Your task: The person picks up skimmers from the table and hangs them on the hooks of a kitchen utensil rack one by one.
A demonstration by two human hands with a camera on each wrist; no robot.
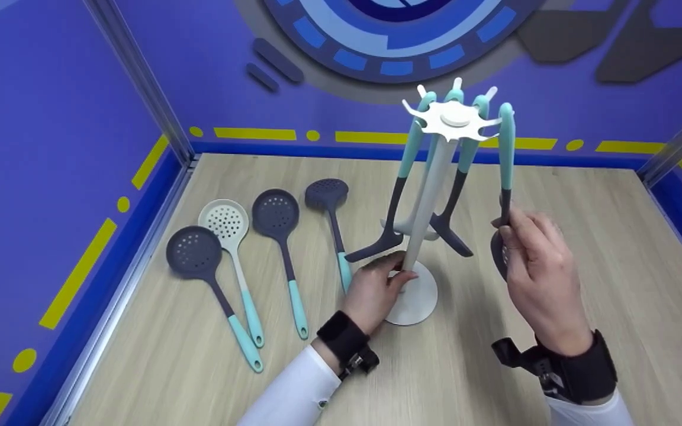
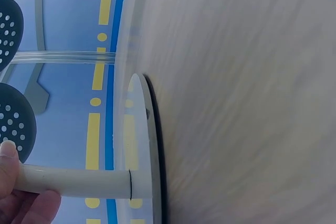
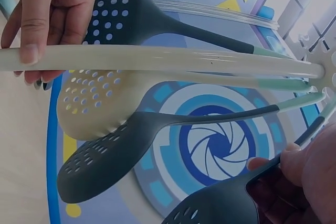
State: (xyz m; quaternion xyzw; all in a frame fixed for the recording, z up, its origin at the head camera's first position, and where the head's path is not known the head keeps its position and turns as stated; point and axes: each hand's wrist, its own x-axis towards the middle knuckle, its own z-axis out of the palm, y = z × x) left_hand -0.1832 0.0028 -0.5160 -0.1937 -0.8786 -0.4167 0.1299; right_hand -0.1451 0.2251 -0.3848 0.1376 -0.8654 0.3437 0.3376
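Observation:
A white utensil stand [image 1: 430,201] rises from a round base [image 1: 418,307], leaning slightly in the head view. My left hand [image 1: 373,293] grips its pole low down, fingers and thumb around it. My right hand [image 1: 545,266] pinches the dark neck of a skimmer [image 1: 507,148] with a mint handle, whose top sits at a hook on the stand's right side. The skimmer's perforated head [image 3: 218,203] is partly covered by that hand. Two other dark skimmers [image 3: 107,156] and a cream skimmer [image 3: 97,103] hang from the hooked top [image 1: 454,115].
On the table's left lie more mint-handled skimmers: a dark one [image 1: 193,251], a pale one [image 1: 224,220], another dark one [image 1: 276,213] and a dark one [image 1: 326,192] close to the left hand. Blue panels [image 1: 51,148] wall the table [image 1: 631,266] at back and sides.

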